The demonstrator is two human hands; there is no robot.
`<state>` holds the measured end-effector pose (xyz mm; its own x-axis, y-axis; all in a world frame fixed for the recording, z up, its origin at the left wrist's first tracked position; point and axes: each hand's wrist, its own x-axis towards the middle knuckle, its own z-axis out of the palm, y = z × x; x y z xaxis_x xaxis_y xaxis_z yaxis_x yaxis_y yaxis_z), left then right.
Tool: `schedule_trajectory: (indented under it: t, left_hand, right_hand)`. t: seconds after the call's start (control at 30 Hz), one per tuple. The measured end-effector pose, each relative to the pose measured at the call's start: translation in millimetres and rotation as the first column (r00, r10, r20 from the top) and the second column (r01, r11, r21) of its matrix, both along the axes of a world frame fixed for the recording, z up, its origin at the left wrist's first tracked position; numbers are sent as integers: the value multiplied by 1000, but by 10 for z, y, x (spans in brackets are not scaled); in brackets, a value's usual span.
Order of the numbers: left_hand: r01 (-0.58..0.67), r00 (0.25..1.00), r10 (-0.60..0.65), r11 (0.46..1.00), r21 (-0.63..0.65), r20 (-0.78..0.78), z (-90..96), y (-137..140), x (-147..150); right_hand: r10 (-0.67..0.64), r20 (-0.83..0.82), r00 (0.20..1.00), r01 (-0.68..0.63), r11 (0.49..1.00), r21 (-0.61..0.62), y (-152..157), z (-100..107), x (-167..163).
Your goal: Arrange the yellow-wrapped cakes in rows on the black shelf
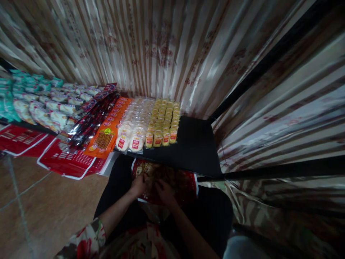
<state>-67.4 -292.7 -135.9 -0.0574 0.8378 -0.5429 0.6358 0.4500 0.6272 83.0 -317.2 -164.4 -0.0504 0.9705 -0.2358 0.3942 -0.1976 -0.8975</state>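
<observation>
On my lap, partly under the shelf edge, is a red basket [195, 184] with a white rim and wrapped snack packets [172, 176] inside. Both hands reach into it. My left hand [138, 185] is at the left side, its fingers curled in among pale packets; what they hold is too dim to make out. Beside it, my right hand [164, 190] lies over darker packets with its fingers stretched out, and no object shows in it.
A black shelf [198, 144] ahead bears rows of yellow-wrapped cakes [162, 122], clear-wrapped round biscuits [136, 124], orange packets [106, 133], dark red packets [94, 115], white packets [51, 106] and green packets [27, 84]. Red baskets [70, 158] stand below left. Black frame bars [258, 68] and a striped curtain [161, 46] bound it.
</observation>
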Motion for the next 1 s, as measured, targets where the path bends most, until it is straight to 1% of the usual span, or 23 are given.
schedule_trajectory:
  t: [0.1,0.13,0.17,0.23,0.27,0.3,0.37,0.43,0.5,0.57,0.63,0.7,0.73,0.8,0.87,0.93,0.97,1.0]
  left_hand:
    - [-77,990,71,996,44,124,102,19,36]
    - [-127,974,116,991,46,196,145,26,57]
    - [-189,942,170,981,36,290,193,31,80]
    - [-314,826,278,949,-10,491,292,38,125]
    - [-363,759,319,931,-38,567,339,39,145]
    - [-392,709,342,918,-58,617,382,38,161]
    - [-388,677,331,920,-64,657,452,34,183]
    - [-348,675,291,936,-54,678,507,27,189]
    - [-307,678,245,951,-36,693,554,19,181]
    - [-286,654,214,958,-26,726,600,7,170]
    - [-271,592,195,962,-35,782,648,-6,162]
    - [-266,526,199,962,-62,827,698,-20,163]
    - [-269,498,213,960,-83,841,723,-28,165]
    - [-266,455,249,954,-137,855,770,-45,173]
    - [-239,413,278,952,-191,867,807,-64,188]
    - [-203,383,293,952,-230,876,825,-84,214]
    - [-198,384,292,953,-231,876,826,-93,232]
    - [-208,403,285,954,-216,870,821,-99,254]
  right_hand:
    - [-54,-53,997,56,998,29,22,114,86]
    - [-72,-66,995,74,997,28,33,161,111]
    - [-93,-80,992,95,995,18,41,213,133]
    - [-152,-128,980,149,988,-35,45,327,167]
    - [-182,-174,968,169,982,-85,39,385,178]
    - [-204,-233,951,172,974,-149,27,442,186]
    - [-238,-366,900,130,947,-294,-7,540,196]
    - [-273,-470,839,78,916,-394,-42,609,207]
    - [-327,-519,790,83,895,-438,-65,655,228]
    - [-367,-543,755,111,888,-446,-70,696,263]
    - [-386,-533,753,146,888,-437,-55,747,305]
    - [-357,-486,797,173,907,-383,-24,806,354]
    - [-333,-450,829,186,922,-340,-3,835,381]
    - [-272,-374,887,203,956,-213,42,880,437]
    - [-242,-333,911,228,970,-81,89,907,490]
    - [-239,-352,905,254,967,-2,132,926,527]
    - [-243,-374,895,267,964,12,152,937,536]
    - [-247,-395,885,276,961,18,171,952,538]
